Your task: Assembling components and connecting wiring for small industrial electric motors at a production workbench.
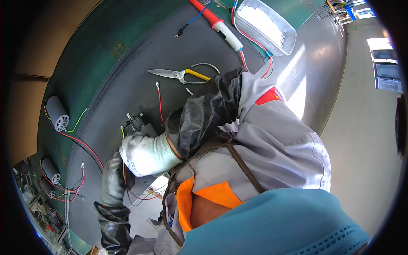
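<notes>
My right hand (144,156), in a white knit glove, is curled closed with its fingertips hidden beneath it. Just beyond it lies a dark metal device with a shaft and small brackets (135,122), partly covered by the hand. My left hand (112,182), in a greyish glove, meets the right one, its fingers pressed together. A yellow-green wire (123,132) runs from the device down between both hands. Dark and red wires (142,198) hang below them. What each hand pinches is hidden from view.
Yellow-handled scissors (172,74), a red lead (160,102) and wire offcuts lie on the dark mat. Farther off are a red-and-white hand tool (216,23) on a cable and a clear tray (265,27) of white pieces. Grey cylindrical motors (56,112) with wires stand at left.
</notes>
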### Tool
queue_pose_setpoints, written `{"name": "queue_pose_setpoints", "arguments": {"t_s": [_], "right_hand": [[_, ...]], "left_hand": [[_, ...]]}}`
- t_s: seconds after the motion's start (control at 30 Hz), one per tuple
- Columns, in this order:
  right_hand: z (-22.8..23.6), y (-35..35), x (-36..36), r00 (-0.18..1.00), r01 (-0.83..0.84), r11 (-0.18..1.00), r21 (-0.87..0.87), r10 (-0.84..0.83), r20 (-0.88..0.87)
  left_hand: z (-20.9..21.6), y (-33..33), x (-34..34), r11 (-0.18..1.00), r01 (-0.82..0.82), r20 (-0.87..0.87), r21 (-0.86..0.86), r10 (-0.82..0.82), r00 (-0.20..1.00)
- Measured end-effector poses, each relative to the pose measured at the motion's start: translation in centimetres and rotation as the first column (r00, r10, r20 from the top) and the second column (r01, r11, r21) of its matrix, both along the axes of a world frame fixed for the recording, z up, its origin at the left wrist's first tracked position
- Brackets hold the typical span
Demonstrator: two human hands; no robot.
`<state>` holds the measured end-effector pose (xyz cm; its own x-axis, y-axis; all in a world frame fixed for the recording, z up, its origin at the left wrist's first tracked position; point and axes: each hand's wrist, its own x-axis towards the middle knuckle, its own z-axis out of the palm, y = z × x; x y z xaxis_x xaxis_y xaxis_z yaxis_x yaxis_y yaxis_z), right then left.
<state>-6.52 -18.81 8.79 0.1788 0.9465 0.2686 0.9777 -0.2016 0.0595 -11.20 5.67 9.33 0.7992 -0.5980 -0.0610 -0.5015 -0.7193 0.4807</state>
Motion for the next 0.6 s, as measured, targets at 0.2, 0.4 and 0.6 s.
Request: {"name": "queue_pose_setpoints", "arguments": {"t_s": [0.2,0.4,0.6], "right_hand": [[-0.6,-2.6,1.6,0.987,0.162,0.944,0.287,-0.155,-0.047],[-0.7,-5.3,3.9,0.661,0.406,0.868,0.287,-0.062,-0.748],[-1.8,-2.7,5.0,-0.151,0.693,0.650,0.314,0.555,-0.818]], "left_hand": [[-0.1,-5.7,0.1,0.838,-0.460,-0.164,-0.294,0.430,0.888],[-0.7,-9.4,1.0,0.228,-0.824,-0.624,-0.519,0.558,0.547],[-2.1,-9.6,0.4,-0.182,-0.782,-0.802,-0.596,0.167,0.573]]}}
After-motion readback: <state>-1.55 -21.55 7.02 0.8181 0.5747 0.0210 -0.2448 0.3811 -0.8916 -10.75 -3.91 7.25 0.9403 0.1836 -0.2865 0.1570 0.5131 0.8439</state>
